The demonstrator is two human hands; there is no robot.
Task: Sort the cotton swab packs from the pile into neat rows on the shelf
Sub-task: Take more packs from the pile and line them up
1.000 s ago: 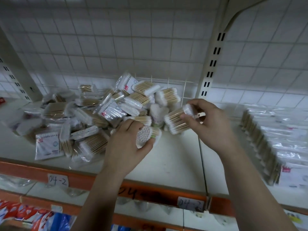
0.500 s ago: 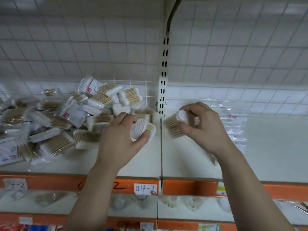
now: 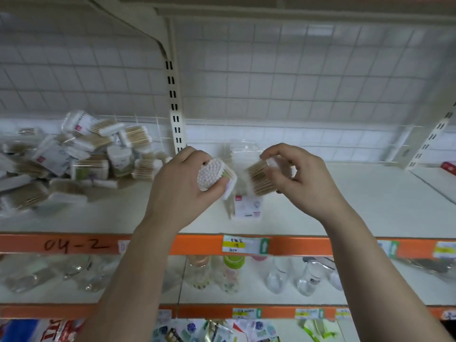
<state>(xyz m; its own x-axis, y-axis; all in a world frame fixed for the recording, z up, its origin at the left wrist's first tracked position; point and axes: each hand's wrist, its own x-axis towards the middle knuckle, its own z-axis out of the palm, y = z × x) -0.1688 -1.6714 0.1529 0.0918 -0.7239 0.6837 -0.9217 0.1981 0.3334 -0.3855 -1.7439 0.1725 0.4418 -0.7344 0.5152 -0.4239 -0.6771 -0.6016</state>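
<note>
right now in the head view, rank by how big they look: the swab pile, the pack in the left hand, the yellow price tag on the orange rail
1. swab pile, by far the largest
2. pack in the left hand
3. yellow price tag

The pack and the tag look close in size, and the pack is nearer the camera, so that order is unsure.

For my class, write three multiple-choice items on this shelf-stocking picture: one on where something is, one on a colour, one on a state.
1. Where does the loose pile of swab packs lie?
A. on the shelf, left of both hands
B. on the shelf below
C. right of the right hand

2. What colour is the shelf's front edge strip?
A. blue
B. orange
C. green

3. What are the hands doing?
A. both are empty
B. only the left holds a pack
C. each holds a swab pack

Answers:
1 A: the heap sits left of the slotted upright, beyond the left hand.
2 B: the strip bearing the price labels is orange.
3 C: the left hand grips a pack with its cotton tips facing the camera, and the right hand grips a pack of wooden-stemmed swabs.
</note>
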